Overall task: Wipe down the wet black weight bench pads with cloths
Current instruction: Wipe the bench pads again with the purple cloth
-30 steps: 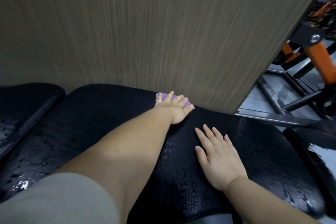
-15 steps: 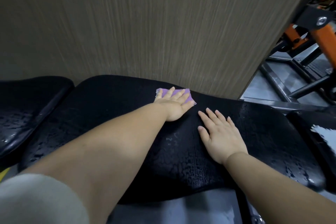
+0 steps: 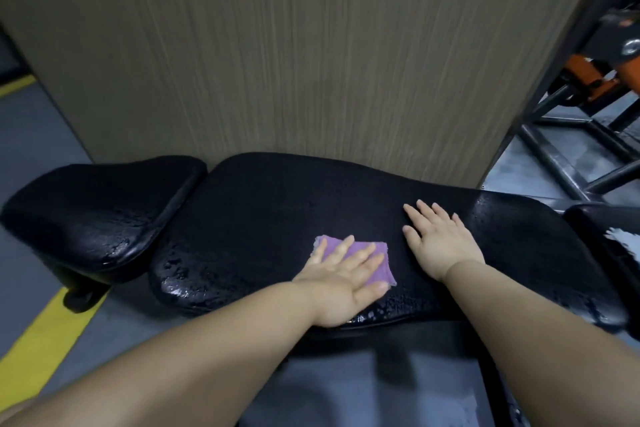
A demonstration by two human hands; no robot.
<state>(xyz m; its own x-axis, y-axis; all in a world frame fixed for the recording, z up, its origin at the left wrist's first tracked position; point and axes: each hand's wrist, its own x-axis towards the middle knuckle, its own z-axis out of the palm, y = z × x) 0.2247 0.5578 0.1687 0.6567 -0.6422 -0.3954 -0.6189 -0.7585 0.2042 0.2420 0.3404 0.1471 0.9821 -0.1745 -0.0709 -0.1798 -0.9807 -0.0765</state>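
Vs earlier frames: left hand (image 3: 341, 282) and purple cloth (image 3: 388, 270) were up at the far edge of the main pad (image 3: 277, 218), against the wood-grain panel (image 3: 311, 62). Now both are down toward the near edge. Right hand (image 3: 440, 243) is flat on the pad as before, but now lies farther out than the left one. The view also takes in more: the whole small pad (image 3: 97, 204) and the floor's yellow stripe (image 3: 45, 340) show.

Left hand: fingers spread and straight, palm down, pressing the cloth flat onto the surface, with no curl round it. The cloth sits under the fingers. Its purple corners stick out past the fingertips and on the thumb side, and the heel of the hand is on bare pad. Right hand: spread wide, palm down, holding nothing, just beside the cloth on its right and not touching it.

Edges and room: the near pad edge is right below the left wrist. Water beads show along that edge, at the pad's left end and beyond the right hand, while the middle strip looks duller. Open pad lies left of the cloth up to the gap with the small pad. The panel closes off the far side. Another pad (image 3: 606, 236) butts in at far right, with a dark metal frame (image 3: 571, 156) behind it.
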